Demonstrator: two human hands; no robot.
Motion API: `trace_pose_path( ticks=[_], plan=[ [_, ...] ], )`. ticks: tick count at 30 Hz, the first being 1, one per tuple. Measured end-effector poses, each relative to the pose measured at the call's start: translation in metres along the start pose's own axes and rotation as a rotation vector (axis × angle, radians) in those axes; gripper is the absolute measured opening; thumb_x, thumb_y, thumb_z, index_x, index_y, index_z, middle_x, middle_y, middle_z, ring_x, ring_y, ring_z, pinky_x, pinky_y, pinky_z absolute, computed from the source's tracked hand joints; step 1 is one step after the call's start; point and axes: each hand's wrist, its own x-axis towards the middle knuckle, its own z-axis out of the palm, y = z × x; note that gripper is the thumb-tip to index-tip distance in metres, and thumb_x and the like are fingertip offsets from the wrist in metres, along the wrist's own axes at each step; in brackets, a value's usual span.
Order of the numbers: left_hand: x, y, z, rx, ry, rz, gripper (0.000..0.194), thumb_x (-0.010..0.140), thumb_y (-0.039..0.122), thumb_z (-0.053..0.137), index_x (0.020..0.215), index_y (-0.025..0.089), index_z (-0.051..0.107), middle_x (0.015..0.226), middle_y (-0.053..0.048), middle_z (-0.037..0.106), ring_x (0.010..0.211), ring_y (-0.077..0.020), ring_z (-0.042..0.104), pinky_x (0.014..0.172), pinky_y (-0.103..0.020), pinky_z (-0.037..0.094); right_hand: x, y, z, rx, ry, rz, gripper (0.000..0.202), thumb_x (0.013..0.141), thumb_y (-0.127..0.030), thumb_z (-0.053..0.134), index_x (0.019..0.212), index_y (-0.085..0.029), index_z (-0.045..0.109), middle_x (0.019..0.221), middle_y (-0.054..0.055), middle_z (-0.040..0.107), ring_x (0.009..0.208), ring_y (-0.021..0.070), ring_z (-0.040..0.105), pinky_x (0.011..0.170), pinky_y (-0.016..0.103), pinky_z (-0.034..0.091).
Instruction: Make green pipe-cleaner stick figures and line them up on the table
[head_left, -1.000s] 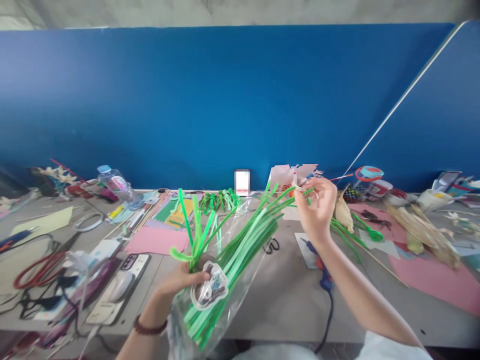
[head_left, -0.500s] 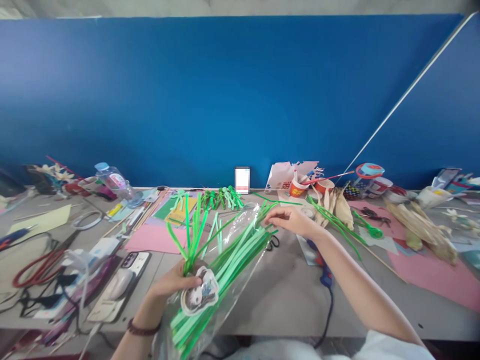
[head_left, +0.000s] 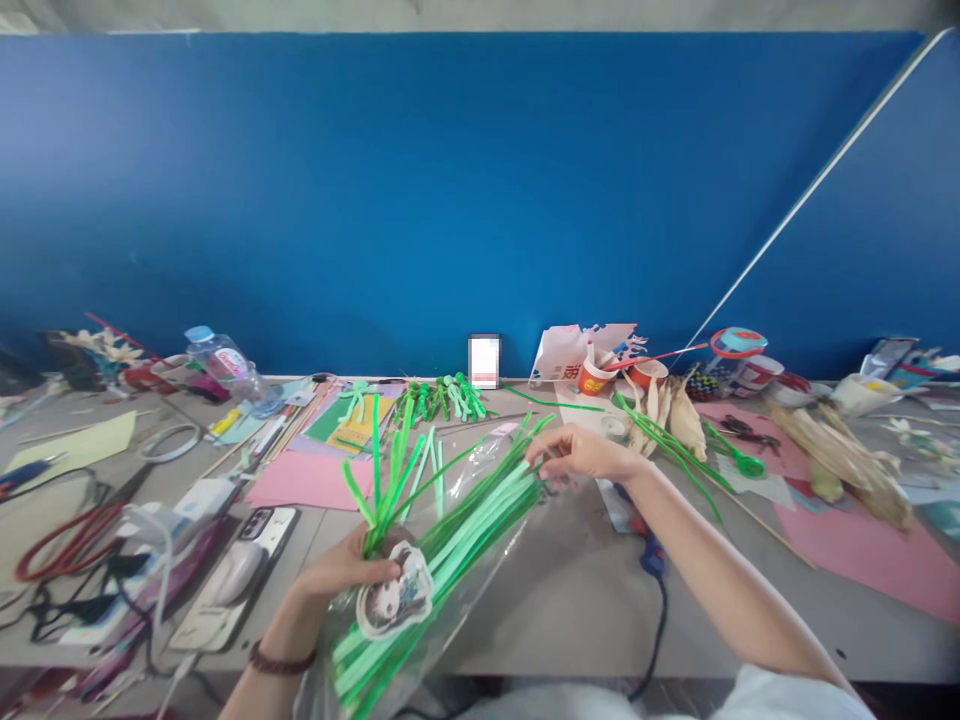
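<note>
My left hand [head_left: 349, 565] is closed around a few loose green pipe cleaners [head_left: 390, 480] that fan upward. The same hand also grips a clear plastic bag [head_left: 480, 590], its thumb on a cartoon sticker [head_left: 396, 592]. Inside the bag, slanting up to the right, lies a thick bundle of light and dark green pipe cleaners [head_left: 469, 530]. My right hand [head_left: 574, 455] is at the bag's upper end, fingers bent in a pinch on the tips of the bundle. Exactly how many stems it grips is hidden.
Twisted green pipe-cleaner pieces [head_left: 442, 398] lie by the blue partition [head_left: 450, 200]. To the left are a phone [head_left: 262, 560], pink paper [head_left: 311, 480] and a water bottle [head_left: 229, 365]. On the right are a red paper cup [head_left: 595, 378], corn husks [head_left: 847, 455] and a blue-handled corded tool [head_left: 652, 555].
My right hand has moved slightly down, its fingers now curled more over the tips of the bundle. The bag and left hand have shifted slightly down and left.
</note>
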Motion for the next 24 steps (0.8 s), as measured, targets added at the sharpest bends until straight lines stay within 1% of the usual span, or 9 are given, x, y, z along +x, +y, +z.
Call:
trace_pose_path(
  ticks=[3,5,7,9,11,14,18,21,24],
  plan=[
    [-0.001,0.002,0.001,-0.008,-0.008,0.012,0.037,0.061,0.045,0.075,0.076,0.014,0.062,0.060,0.000,0.054,0.056,-0.0107,0.045,0.050,-0.021,0.035,0.003,0.001,0.005,-0.177,0.063,-0.106,0.033,0.069,-0.044,0.072,0.092,-0.020,0.071,0.094,0.005,0.063,0.067,0.0120,0.060,0.052,0.021,0.046],
    [-0.001,0.003,0.002,-0.010,-0.001,0.016,0.036,0.062,0.044,0.075,0.076,0.013,0.063,0.059,0.000,0.053,0.056,-0.0106,0.045,0.050,-0.021,0.035,0.005,0.000,0.010,-0.319,0.097,-0.172,0.032,0.069,-0.045,0.072,0.090,-0.021,0.072,0.091,0.004,0.062,0.077,0.0149,0.059,0.060,0.023,0.047],
    [-0.001,0.005,0.002,-0.008,-0.001,0.008,0.037,0.061,0.044,0.075,0.076,0.013,0.063,0.059,0.000,0.053,0.055,-0.0102,0.044,0.050,-0.021,0.034,0.006,-0.003,0.014,-0.440,0.118,-0.197,0.031,0.071,-0.045,0.071,0.091,-0.021,0.072,0.082,0.002,0.060,0.077,0.0152,0.057,0.063,0.024,0.045],
    [0.000,0.005,0.002,-0.008,-0.002,-0.001,0.037,0.062,0.044,0.075,0.076,0.013,0.063,0.059,0.000,0.053,0.055,-0.0101,0.044,0.049,-0.020,0.034,0.006,-0.006,0.017,-0.532,0.128,-0.208,0.027,0.074,-0.043,0.069,0.090,-0.021,0.071,0.080,0.002,0.058,0.073,0.0141,0.055,0.064,0.024,0.044],
    [0.000,0.004,0.001,-0.013,-0.001,0.011,0.036,0.062,0.044,0.075,0.075,0.013,0.062,0.060,0.001,0.052,0.055,-0.0099,0.044,0.049,-0.020,0.034,0.007,-0.008,0.020,-0.594,0.131,-0.232,0.023,0.076,-0.040,0.067,0.087,-0.021,0.070,0.085,0.003,0.058,0.073,0.0137,0.055,0.066,0.025,0.045],
    [0.000,0.002,0.000,-0.016,-0.013,0.031,0.036,0.063,0.045,0.074,0.074,0.013,0.061,0.059,0.000,0.053,0.055,-0.0100,0.045,0.048,-0.019,0.034,0.007,-0.006,0.023,-0.679,0.114,-0.281,0.018,0.077,-0.034,0.067,0.088,-0.020,0.068,0.097,0.005,0.056,0.079,0.0154,0.056,0.070,0.027,0.046],
    [0.000,0.000,0.000,-0.009,-0.013,0.001,0.039,0.063,0.048,0.074,0.076,0.013,0.062,0.062,-0.001,0.056,0.056,-0.0109,0.047,0.049,-0.020,0.036,0.009,-0.002,0.029,-0.835,0.157,-0.327,0.008,0.079,-0.026,0.064,0.084,-0.021,0.068,0.097,0.007,0.055,0.085,0.0193,0.056,0.076,0.033,0.046],
    [0.001,0.002,0.001,0.002,-0.014,0.007,0.039,0.062,0.048,0.074,0.074,0.013,0.060,0.060,0.000,0.055,0.055,-0.0104,0.046,0.048,-0.020,0.035,0.008,-0.005,0.031,-0.837,0.137,-0.349,0.010,0.083,-0.024,0.059,0.088,-0.020,0.067,0.097,0.008,0.058,0.088,0.0207,0.056,0.077,0.034,0.046],
    [0.002,0.004,0.002,0.010,-0.019,0.016,0.036,0.063,0.046,0.074,0.072,0.014,0.059,0.059,0.001,0.052,0.054,-0.0099,0.044,0.048,-0.020,0.034,0.007,-0.010,0.029,-0.760,0.115,-0.347,0.015,0.087,-0.028,0.053,0.089,-0.019,0.065,0.086,0.007,0.063,0.083,0.0200,0.058,0.074,0.031,0.046]
  ],
)
